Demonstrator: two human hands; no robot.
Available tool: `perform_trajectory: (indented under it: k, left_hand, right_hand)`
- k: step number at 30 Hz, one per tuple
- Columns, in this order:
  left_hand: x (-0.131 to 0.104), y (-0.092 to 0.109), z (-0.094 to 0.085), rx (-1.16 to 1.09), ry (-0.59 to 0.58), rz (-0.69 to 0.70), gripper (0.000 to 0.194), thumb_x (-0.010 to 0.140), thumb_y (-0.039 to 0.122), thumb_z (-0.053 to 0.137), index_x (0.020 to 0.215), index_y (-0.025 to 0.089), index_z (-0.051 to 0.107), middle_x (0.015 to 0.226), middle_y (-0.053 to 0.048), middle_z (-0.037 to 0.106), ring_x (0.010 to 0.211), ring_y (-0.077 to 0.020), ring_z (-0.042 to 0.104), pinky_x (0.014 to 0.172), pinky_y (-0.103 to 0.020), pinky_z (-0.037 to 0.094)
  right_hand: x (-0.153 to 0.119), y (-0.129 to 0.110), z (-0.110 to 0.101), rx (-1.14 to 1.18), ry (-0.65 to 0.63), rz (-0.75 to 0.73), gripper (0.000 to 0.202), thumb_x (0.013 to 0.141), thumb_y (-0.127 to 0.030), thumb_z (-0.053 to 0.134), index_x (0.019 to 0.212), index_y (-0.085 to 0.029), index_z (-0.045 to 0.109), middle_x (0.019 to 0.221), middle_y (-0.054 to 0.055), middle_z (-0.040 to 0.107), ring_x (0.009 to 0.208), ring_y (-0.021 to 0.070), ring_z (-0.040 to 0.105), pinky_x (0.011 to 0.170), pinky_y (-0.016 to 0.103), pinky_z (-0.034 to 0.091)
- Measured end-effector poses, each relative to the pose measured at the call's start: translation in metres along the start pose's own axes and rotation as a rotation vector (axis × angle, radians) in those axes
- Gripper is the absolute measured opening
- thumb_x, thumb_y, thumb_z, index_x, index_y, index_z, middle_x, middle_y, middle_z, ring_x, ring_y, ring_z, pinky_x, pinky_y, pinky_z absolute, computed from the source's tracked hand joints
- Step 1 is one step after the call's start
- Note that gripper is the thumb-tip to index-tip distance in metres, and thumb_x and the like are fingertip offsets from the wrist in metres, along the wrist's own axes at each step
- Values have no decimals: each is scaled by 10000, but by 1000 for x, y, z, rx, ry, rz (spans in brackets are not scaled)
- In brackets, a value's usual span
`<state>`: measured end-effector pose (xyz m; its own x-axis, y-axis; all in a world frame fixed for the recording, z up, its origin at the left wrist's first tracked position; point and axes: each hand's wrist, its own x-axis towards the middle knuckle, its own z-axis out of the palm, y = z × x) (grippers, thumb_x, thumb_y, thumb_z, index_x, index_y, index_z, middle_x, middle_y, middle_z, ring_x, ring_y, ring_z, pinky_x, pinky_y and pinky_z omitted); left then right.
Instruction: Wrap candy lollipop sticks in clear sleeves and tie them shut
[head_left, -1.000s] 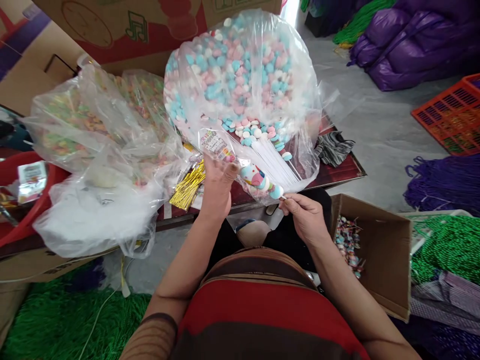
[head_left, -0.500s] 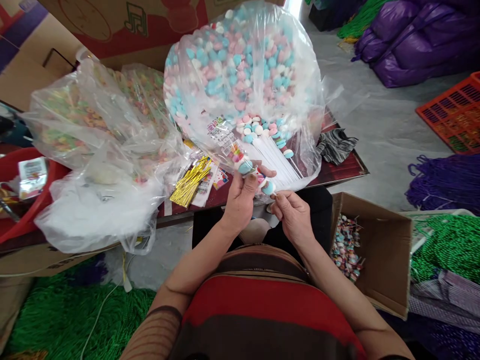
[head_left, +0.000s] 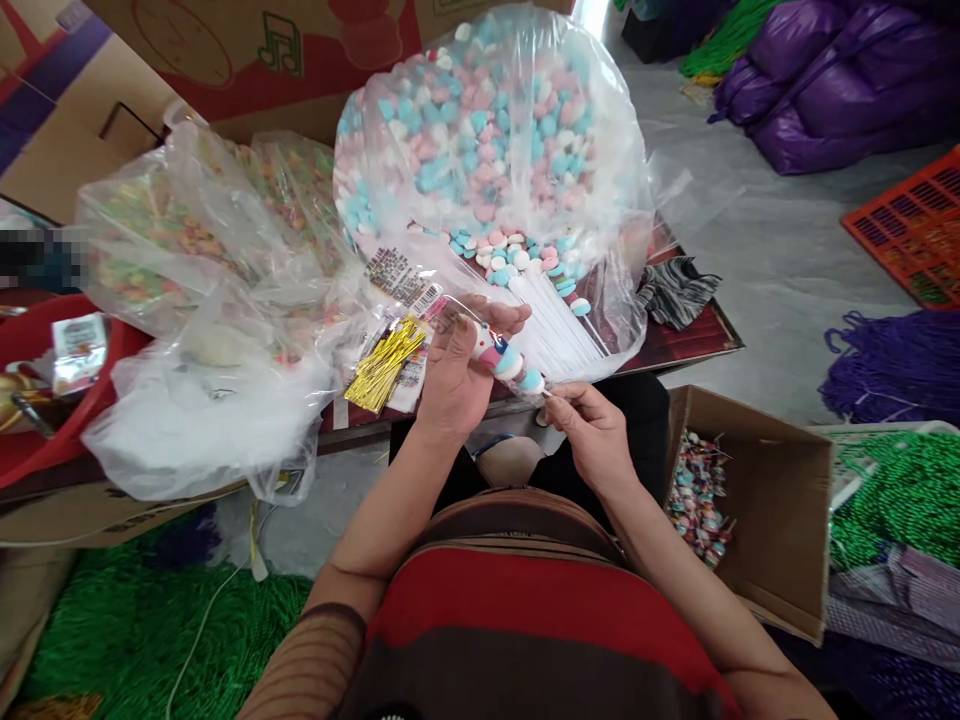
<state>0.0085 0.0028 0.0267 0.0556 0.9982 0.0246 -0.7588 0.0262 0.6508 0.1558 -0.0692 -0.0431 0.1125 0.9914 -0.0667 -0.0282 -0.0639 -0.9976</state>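
Beside the dark-red desk (head_left: 703, 338), my left grip (head_left: 459, 378) holds a candy skewer (head_left: 510, 363), my right grip (head_left: 596, 432) pinching its stick (head_left: 547, 394).

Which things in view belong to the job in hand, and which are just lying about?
Likely part of the job:
skewered sweets
printed clear wrapper
bag of pastel sweets
white sticks
gold strips
cardboard box of similar skewers

Probably just lying about:
striped cloth
orange crate
purple bags
green strands

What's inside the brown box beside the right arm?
In the open brown cardboard box, colourful pieces on thin sticks lie heaped; the heap covers whatever is underneath.
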Motion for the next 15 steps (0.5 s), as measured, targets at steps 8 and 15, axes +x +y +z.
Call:
perform_trajectory:
  k: [8, 15]
  left_hand:
    - [-2, -7, -6, -15, -23, -51, 219, 859, 451, 741, 929, 253, 678, 852, 19, 696, 917, -172, 711, 693, -227, 606]
    - [-10, -7, 1, 62, -118, -162, 311, 802, 466, 804, 817, 215, 620, 678, 34, 611, 762, -156, 682, 957, -348, 573]
  right_hand:
    - [-10, -4, 6, 101, -99, 138, 385, 931, -499, 605, 841, -128, 657, 453, -34, 406, 423, 67, 339, 462, 221, 267]
    - [-4, -15, 6, 653, -376, 496, 359, 852, -477, 708, 783, -140, 604, 398, -90, 253, 333, 50, 194, 409, 216, 262]
